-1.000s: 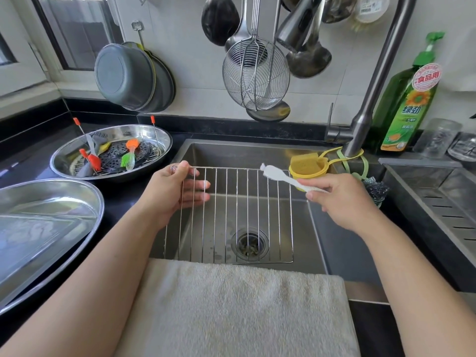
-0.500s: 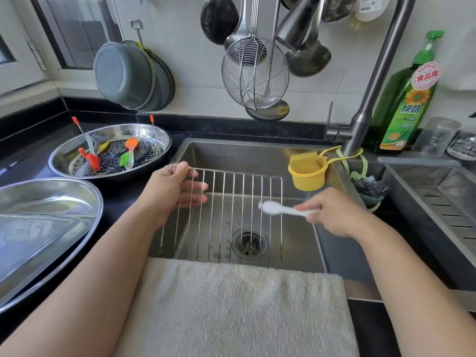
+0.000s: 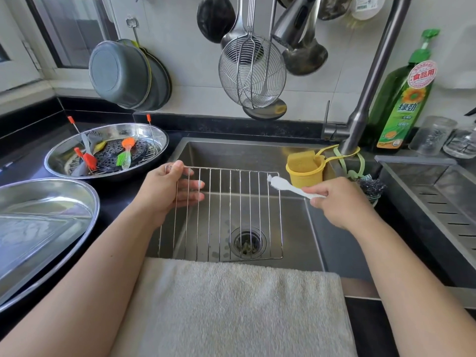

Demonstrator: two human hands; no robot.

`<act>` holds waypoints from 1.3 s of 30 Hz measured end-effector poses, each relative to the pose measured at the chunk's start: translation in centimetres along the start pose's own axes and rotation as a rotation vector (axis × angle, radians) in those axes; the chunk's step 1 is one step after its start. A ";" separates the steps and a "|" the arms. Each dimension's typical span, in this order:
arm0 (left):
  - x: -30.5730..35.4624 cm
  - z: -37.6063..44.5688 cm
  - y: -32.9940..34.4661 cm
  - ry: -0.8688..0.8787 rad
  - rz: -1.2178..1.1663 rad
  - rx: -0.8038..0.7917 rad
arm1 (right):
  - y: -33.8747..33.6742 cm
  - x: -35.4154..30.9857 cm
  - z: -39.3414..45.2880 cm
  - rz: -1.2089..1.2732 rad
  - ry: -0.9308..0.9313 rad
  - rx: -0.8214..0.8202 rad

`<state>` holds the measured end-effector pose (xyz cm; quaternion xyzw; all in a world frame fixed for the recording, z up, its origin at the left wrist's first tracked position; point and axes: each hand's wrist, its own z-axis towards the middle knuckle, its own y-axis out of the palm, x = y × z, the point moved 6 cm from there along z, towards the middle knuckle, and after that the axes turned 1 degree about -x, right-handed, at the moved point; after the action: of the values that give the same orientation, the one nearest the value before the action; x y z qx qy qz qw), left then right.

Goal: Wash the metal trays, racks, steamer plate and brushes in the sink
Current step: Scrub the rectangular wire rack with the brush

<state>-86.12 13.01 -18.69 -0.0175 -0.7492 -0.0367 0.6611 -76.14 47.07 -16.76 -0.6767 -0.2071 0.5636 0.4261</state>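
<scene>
Left hand (image 3: 167, 191) grips wire rack (image 3: 231, 215) at 9 o'clock edge over sink (image 3: 322, 243); right hand (image 3: 340, 202) pinches white brush (image 3: 286, 185) at 2 o'clock corner.

We face a pale tiled wall (image 3: 190, 55) hung with ladles (image 3: 304, 57) and a wire skimmer (image 3: 252, 73). A window (image 3: 74, 29) brightens the far left. Our black desk (image 3: 23, 148) gleams below.
</scene>
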 end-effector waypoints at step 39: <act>-0.3 -0.3 -0.4 -0.150 -0.610 0.286 | 1.9 -1.7 -0.4 0.167 -0.071 0.078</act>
<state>-85.82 12.56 -19.01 0.2975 -0.7640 -0.1258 0.5586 -76.58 44.60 -17.28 -0.6542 -0.1430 0.6283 0.3961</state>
